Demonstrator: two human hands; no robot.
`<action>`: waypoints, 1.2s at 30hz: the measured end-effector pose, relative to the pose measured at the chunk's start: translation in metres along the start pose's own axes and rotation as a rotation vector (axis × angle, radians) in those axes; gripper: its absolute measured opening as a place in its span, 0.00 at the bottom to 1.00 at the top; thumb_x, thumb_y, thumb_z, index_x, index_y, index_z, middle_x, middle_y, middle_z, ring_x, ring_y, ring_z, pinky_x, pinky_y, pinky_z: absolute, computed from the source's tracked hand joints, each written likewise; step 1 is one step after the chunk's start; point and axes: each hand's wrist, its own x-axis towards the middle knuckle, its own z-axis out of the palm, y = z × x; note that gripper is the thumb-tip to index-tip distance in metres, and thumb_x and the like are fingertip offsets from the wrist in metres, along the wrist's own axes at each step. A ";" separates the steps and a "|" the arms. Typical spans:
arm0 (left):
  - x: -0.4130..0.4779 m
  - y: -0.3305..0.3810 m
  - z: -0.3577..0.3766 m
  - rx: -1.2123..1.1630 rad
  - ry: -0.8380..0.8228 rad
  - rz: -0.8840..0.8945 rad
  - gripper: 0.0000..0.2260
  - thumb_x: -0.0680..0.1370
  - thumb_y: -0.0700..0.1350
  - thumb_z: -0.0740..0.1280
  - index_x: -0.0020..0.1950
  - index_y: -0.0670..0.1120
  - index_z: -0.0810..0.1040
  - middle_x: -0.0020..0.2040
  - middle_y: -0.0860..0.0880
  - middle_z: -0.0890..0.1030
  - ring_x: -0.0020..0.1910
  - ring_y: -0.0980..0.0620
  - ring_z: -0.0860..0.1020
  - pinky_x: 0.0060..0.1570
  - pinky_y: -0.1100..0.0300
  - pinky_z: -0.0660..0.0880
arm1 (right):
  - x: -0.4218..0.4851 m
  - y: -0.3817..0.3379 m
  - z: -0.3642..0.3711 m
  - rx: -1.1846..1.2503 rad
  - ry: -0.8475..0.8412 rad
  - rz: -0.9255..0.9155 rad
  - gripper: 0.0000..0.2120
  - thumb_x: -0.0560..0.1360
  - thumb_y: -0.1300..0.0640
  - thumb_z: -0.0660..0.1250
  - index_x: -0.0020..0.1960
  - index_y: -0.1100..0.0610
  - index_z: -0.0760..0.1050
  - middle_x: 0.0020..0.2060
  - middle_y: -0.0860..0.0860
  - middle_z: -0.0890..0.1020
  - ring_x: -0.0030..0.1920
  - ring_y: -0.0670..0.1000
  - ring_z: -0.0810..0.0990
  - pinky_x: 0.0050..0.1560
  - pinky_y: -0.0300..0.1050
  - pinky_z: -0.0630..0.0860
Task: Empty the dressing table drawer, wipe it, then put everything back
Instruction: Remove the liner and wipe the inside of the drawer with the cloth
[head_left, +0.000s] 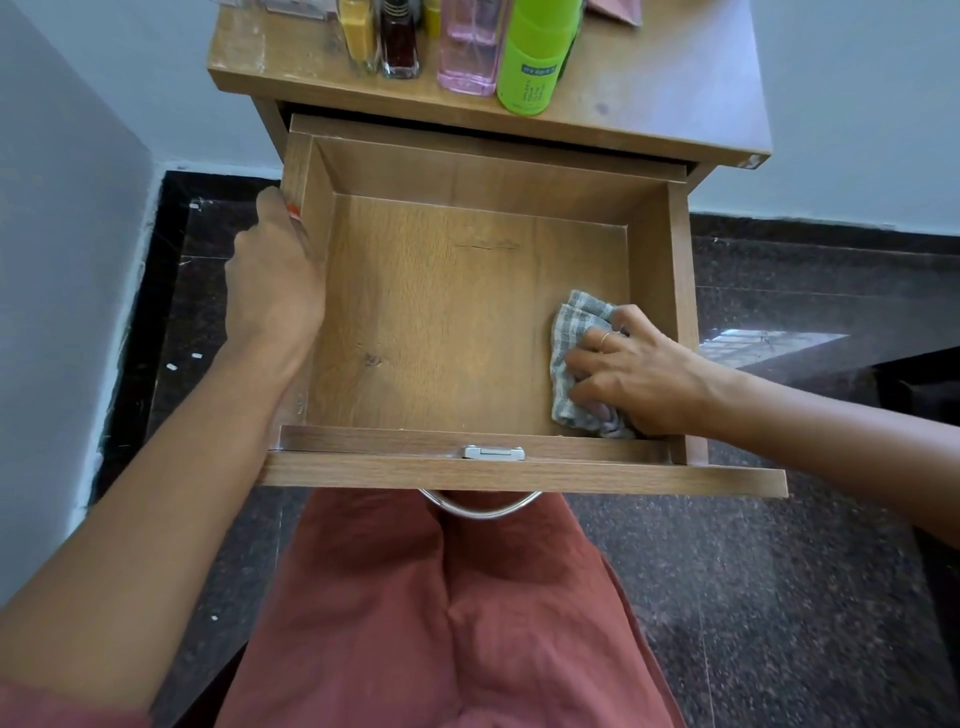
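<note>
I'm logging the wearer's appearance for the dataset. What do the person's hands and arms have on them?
Both forearms are bare. The right hand wears a thin gold ring. The left hand shows an orange-red painted thumbnail. A reddish-pink sleeve edge shows at the left upper arm.

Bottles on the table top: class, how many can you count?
5, in a row behind the open drawer: yellow bottle leftmost, dark red bottle, small yellow one behind, pink bottle, green bottle rightmost. More may be cropped.
</note>
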 end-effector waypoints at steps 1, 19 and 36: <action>0.000 0.000 0.000 -0.002 -0.001 0.001 0.15 0.81 0.39 0.46 0.63 0.38 0.65 0.56 0.32 0.75 0.53 0.33 0.74 0.47 0.43 0.70 | 0.001 0.003 0.002 -0.001 0.026 0.022 0.13 0.51 0.56 0.78 0.29 0.45 0.76 0.36 0.44 0.79 0.41 0.51 0.78 0.46 0.51 0.70; 0.001 0.000 0.000 0.005 0.008 0.005 0.14 0.82 0.39 0.46 0.63 0.37 0.65 0.57 0.33 0.74 0.54 0.32 0.74 0.45 0.47 0.67 | 0.003 0.009 -0.009 0.206 -0.185 0.081 0.08 0.75 0.58 0.59 0.49 0.54 0.77 0.56 0.51 0.76 0.64 0.55 0.69 0.61 0.49 0.71; -0.001 -0.001 -0.001 -0.008 0.016 0.025 0.14 0.81 0.38 0.46 0.61 0.37 0.66 0.54 0.33 0.75 0.51 0.33 0.74 0.42 0.50 0.65 | 0.002 -0.008 -0.028 0.092 -0.263 0.388 0.23 0.76 0.57 0.61 0.68 0.57 0.56 0.67 0.60 0.62 0.48 0.53 0.80 0.49 0.45 0.71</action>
